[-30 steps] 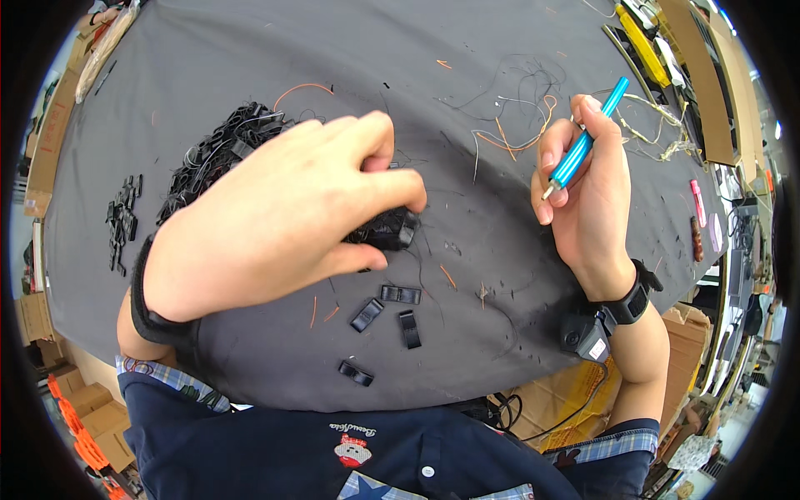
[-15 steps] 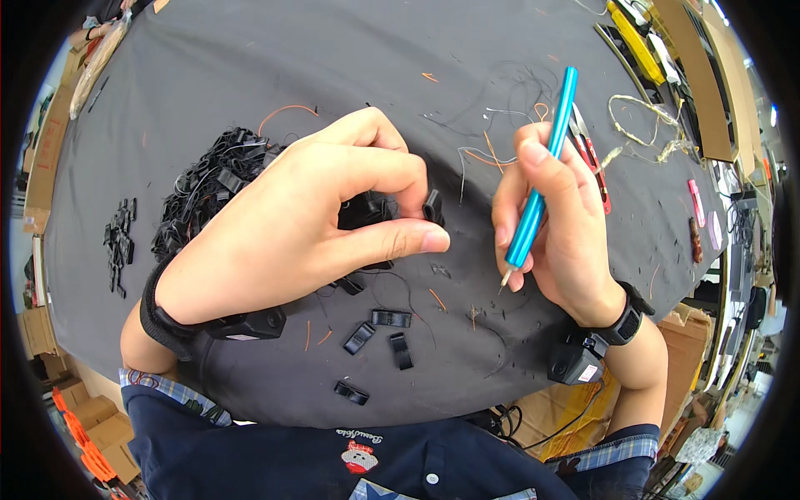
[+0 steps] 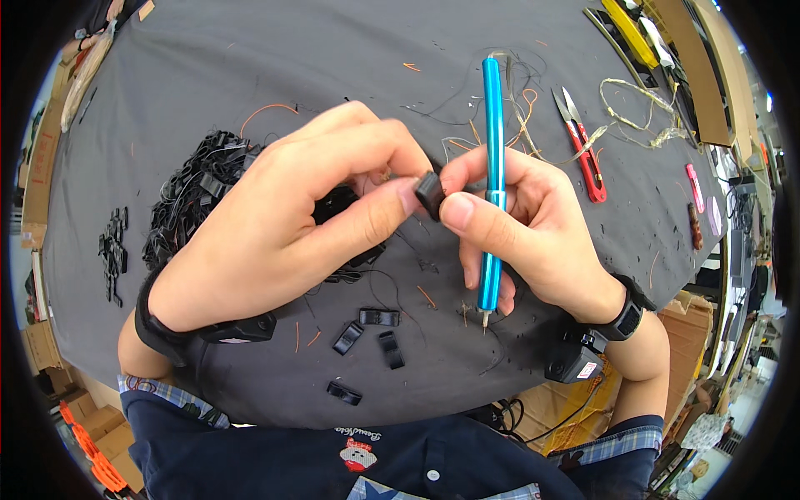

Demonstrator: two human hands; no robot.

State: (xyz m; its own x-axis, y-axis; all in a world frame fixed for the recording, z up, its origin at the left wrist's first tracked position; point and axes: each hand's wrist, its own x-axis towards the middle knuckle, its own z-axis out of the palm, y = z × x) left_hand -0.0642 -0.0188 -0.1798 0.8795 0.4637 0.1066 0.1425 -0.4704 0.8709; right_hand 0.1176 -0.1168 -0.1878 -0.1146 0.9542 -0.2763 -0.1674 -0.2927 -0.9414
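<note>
1. Landmark: blue tool (image 3: 493,125), pen-shaped, metal tip toward the wearer. All places below are given from it.
2. Left of the two hands, left hand (image 3: 292,212): thumb and index finger closed in a pinch, other fingers curled. A black piece (image 3: 429,194) is gripped at the fingertips.
3. Right hand (image 3: 533,225): half closed. Blue tool is held under the thumb, across the fingers. Thumb and index tips are brought up to the right side of the black piece; whether it is also gripped there cannot be told.
4. Black piece is located just left of the blue tool's middle, raised above the bench (image 3: 333,50).
5. Left of the tool, partly hidden by the left hand: black heap (image 3: 196,187), tangled with threads. Farther left: small black cluster (image 3: 113,250).
6. Left of the tool's tip and nearer the wearer, four loose black pieces (image 3: 379,317) are laid out, three close together, one apart.
7. Right of the tool: red-handled snips (image 3: 592,171), blades pointed away from the wearer. Beyond the snips: beige cord (image 3: 606,92), loosely looped. Farther right: pink marker (image 3: 695,185).
</note>
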